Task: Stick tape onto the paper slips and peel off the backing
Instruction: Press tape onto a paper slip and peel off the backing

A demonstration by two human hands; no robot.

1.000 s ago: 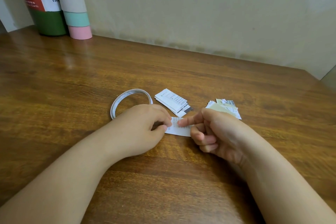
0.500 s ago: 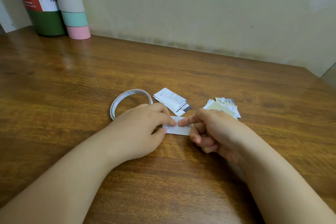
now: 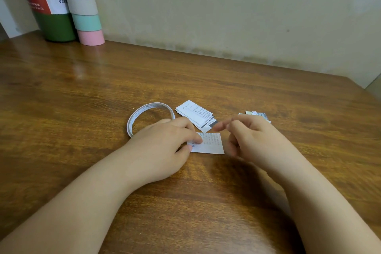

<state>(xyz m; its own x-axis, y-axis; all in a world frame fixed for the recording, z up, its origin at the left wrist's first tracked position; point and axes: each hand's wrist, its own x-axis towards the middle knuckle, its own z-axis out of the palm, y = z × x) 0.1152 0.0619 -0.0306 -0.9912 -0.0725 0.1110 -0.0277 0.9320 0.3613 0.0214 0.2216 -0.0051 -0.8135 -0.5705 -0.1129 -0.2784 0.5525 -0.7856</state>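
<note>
Plainly, a wooden table (image 3: 206, 80) meets a stained beige wall (image 3: 226, 6).

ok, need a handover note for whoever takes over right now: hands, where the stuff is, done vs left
Left hand: pins the left end of the paper slip flat on the table, fingertip and thumb on it.
Right hand: raised just right of the slip, off it, fingers loosely curled; blurred, and whether it pinches anything cannot be told.
Tape roll: flat on the table behind the left hand.
Stack of slips: behind the held slip. Second small pile: behind the right hand, mostly hidden.
Done: one slip is in work; tape on it is not discernible.
Left: confirm tape and backing on this slip, then work through the stack.
</note>
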